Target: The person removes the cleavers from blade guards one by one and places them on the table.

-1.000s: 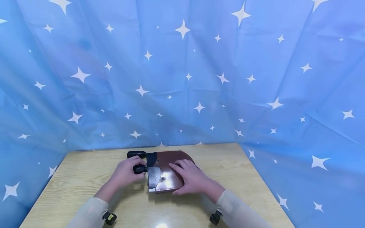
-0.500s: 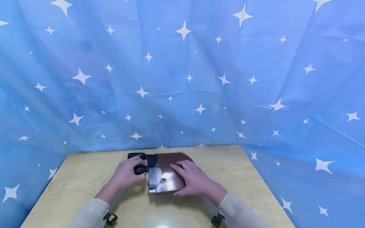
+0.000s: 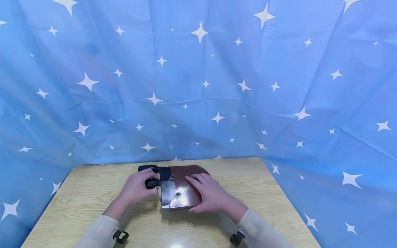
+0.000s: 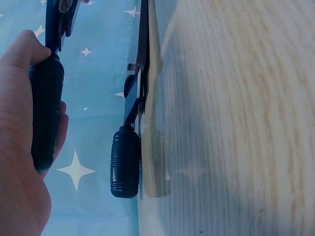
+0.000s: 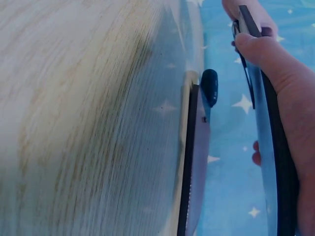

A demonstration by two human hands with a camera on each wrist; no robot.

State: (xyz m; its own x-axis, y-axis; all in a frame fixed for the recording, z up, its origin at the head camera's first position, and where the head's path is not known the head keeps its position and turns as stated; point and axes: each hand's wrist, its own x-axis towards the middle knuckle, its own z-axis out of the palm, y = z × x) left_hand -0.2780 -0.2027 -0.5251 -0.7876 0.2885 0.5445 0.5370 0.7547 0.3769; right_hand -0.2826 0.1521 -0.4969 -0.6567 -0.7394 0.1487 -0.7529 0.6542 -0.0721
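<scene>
Near tool (image 3: 183, 199), flat and broad, held above the table (image 3: 263, 206), its black handle (image 3: 151, 183) to the left and its brown cover (image 3: 189, 193) to the right. The left hand (image 3: 136, 186) curls snugly round the handle; the right hand (image 3: 209, 194) grips the cover, fingers and thumb closed about it. Just beyond, the far tool (image 3: 187, 170), likewise black-handled and brown-covered, lies on the table near its back edge, before a star-printed cloth (image 3: 198, 86). An uneven pull between the hands could make the cover slip and perhaps bare an edge close to the fingers; a slackened hold might drop the near tool onto its neighbour. The right hand conceals the cover's right end, and the near tool masks part of the far one. Whether the grey section (image 3: 168, 193) is metal or flap is unclear; the left wrist view crops the near tool at its top.
</scene>
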